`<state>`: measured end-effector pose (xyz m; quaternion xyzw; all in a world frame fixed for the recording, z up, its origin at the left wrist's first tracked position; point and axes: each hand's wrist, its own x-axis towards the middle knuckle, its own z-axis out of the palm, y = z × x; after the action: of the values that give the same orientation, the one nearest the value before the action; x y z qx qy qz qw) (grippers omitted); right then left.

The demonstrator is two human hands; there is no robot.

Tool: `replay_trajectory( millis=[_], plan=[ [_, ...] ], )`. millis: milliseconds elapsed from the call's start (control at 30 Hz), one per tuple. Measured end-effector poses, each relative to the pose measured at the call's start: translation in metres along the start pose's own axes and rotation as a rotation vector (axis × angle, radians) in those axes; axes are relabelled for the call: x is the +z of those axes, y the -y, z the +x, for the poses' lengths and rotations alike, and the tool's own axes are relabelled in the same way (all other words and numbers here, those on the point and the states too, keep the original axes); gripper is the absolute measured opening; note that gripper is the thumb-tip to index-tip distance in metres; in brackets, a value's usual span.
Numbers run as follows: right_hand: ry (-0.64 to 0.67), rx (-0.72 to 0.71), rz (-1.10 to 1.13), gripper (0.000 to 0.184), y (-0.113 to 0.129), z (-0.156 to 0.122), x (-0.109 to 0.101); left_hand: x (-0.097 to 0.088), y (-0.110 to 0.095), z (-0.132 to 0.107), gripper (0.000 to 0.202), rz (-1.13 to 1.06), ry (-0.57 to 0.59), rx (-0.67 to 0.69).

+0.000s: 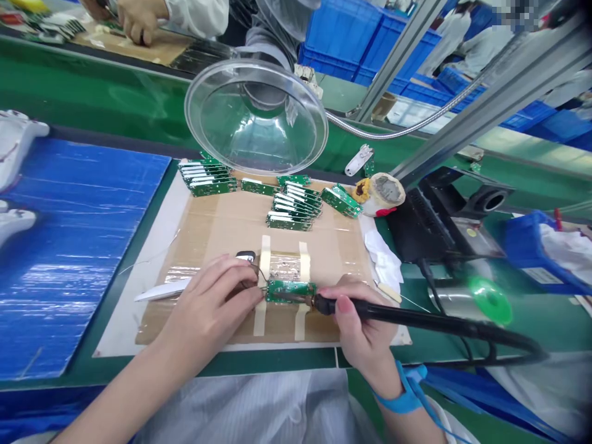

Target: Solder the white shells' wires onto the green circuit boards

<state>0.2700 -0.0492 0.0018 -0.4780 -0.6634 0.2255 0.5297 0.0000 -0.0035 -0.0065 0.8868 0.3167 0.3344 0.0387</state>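
A small green circuit board point(290, 290) lies across two strips of pale tape on the brown cardboard sheet point(222, 228). My right hand point(363, 324) is closed around a soldering iron point(324, 304), its metal tip over the board's lower right part. At the board's left end, my left hand point(215, 299) pinches a thin dark wire point(261, 271) between thumb and fingers. Beneath that hand lies a white casing point(161, 290) with a pointed end; its middle is hidden. A blue wrist strap point(400, 394) circles my right wrist.
Several green boards point(296, 206) lie in rows behind. A clear funnel-shaped hood point(256, 117) overhangs them. To the right are a round tub point(386, 191), white tissue point(383, 259), a solder spool point(490, 300) and a blue bin point(531, 253). A co-worker's hand point(139, 18) shows across the bench.
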Motion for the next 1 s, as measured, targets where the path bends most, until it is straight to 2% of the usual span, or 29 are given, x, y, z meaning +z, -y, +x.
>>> replay_trajectory(
  millis=[167, 500, 600, 700, 767, 900, 1000],
  plan=[
    [0.054, 0.029, 0.007, 0.015, -0.005, 0.000, 0.003, -0.002, -0.003, 0.004, 0.012, -0.002, 0.020, -0.050],
    [0.121, -0.117, -0.072, 0.015, 0.007, 0.012, 0.002, -0.003, -0.004, 0.007, 0.012, -0.061, 0.057, -0.088],
    [0.066, -0.126, -0.080, 0.014, 0.009, 0.010, -0.005, -0.002, -0.004, 0.006, 0.012, -0.071, 0.056, -0.092],
    [-0.027, -0.067, -0.072, 0.013, 0.009, 0.003, -0.013, -0.001, -0.005, 0.008, 0.012, -0.068, 0.060, -0.095],
    [-0.034, -0.015, -0.074, 0.017, 0.009, -0.001, -0.014, -0.002, -0.005, 0.009, 0.012, -0.060, 0.061, -0.092],
    [0.099, 0.033, -0.108, 0.034, 0.008, -0.008, -0.002, -0.015, 0.004, 0.001, 0.012, -0.057, 0.053, -0.085],
    [0.225, 0.026, -0.137, 0.045, 0.002, -0.015, 0.008, -0.035, 0.014, -0.019, 0.022, 0.031, 0.141, -0.155]
  ],
)
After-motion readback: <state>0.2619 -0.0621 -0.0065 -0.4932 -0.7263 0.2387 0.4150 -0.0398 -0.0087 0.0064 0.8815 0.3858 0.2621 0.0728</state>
